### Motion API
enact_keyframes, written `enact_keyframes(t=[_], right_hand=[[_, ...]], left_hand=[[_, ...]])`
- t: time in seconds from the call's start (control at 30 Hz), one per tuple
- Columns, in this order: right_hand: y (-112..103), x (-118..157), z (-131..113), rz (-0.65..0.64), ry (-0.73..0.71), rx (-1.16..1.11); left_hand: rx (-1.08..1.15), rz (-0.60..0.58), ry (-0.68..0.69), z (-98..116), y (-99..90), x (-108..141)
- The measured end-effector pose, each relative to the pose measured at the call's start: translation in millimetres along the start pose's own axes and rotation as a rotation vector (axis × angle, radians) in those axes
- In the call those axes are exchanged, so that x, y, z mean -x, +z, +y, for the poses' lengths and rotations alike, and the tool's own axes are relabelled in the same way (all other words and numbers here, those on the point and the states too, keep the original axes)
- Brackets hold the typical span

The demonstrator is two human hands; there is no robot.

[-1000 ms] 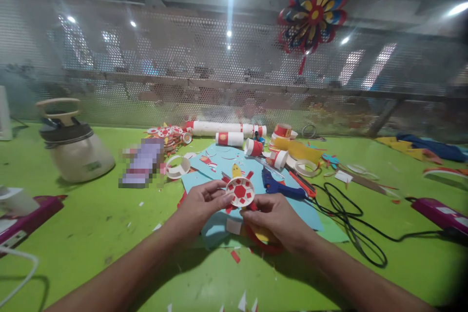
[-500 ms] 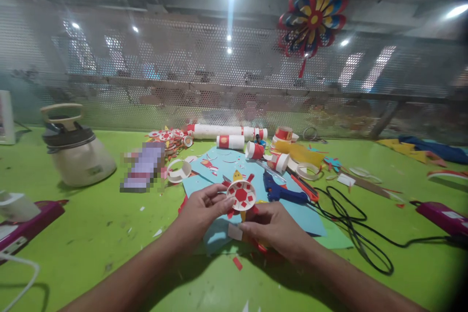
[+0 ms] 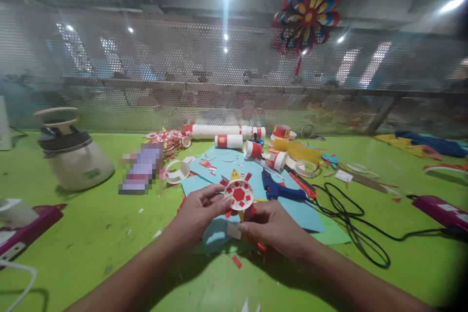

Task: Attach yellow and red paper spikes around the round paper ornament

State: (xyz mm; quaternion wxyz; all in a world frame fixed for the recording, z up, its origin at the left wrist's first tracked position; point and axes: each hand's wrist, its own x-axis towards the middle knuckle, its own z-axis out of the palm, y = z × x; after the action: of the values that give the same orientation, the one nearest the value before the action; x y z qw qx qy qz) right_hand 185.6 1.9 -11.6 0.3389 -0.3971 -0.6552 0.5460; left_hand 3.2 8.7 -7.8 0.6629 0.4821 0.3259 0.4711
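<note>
My left hand [image 3: 201, 209] pinches a small paper turtle [image 3: 239, 194] by its left edge, thumb in front. Its round white shell carries red patches, with a yellow head and tail and red legs. Beside its lower right leg, my right hand [image 3: 272, 226] is closed, its thumb against a small white piece of paper [image 3: 234, 230]. Whether its hidden fingers also touch the turtle cannot be made out. Light blue paper sheets [image 3: 300, 214] lie beneath both hands. A red rounded part [image 3: 261, 246] shows under my right hand, mostly covered.
A blue glue gun [image 3: 283, 189] and a red cutter [image 3: 302, 185] lie right of the hands, near a looped black cable [image 3: 351, 214]. Paper cups [image 3: 228, 141], a tape roll [image 3: 178, 172] and more paper turtles [image 3: 166, 137] are behind. A kettle-like jug [image 3: 78, 161] stands left.
The whole view has shifted slightly. Both hands keep the same hold, and the turtle stays in nearly the same place between them.
</note>
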Motion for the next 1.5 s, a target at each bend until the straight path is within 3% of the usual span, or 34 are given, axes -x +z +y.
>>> enact_keyframes(t=[0.7, 1.07, 1.17, 1.3, 1.37, 1.5], right_hand=[[-1, 1, 3, 0.02, 0.005, -0.118], [-1, 1, 3, -0.03, 0.035, -0.019], [-3, 2, 3, -0.084, 0.018, 0.083], [-15, 6, -5, -0.174, -0.043, 0.407], [-24, 7, -12, -0.097, -0.074, 0.513], [-34, 5, -22, 0.272, -0.164, 0.401]], left_hand=[[-0.01, -0.059, -0.003, -3, -0.9, 0], [0.068, 0.015, 0.005, -1, 0.6, 0], [0.075, 0.062, 0.011, 0, 1.5, 0], [0.087, 0.066, 0.01, 2, 2.0, -1], [0.08, 0.049, 0.004, 3, 1.4, -1], [0.059, -0.02, -0.048, 1, 0.3, -1]])
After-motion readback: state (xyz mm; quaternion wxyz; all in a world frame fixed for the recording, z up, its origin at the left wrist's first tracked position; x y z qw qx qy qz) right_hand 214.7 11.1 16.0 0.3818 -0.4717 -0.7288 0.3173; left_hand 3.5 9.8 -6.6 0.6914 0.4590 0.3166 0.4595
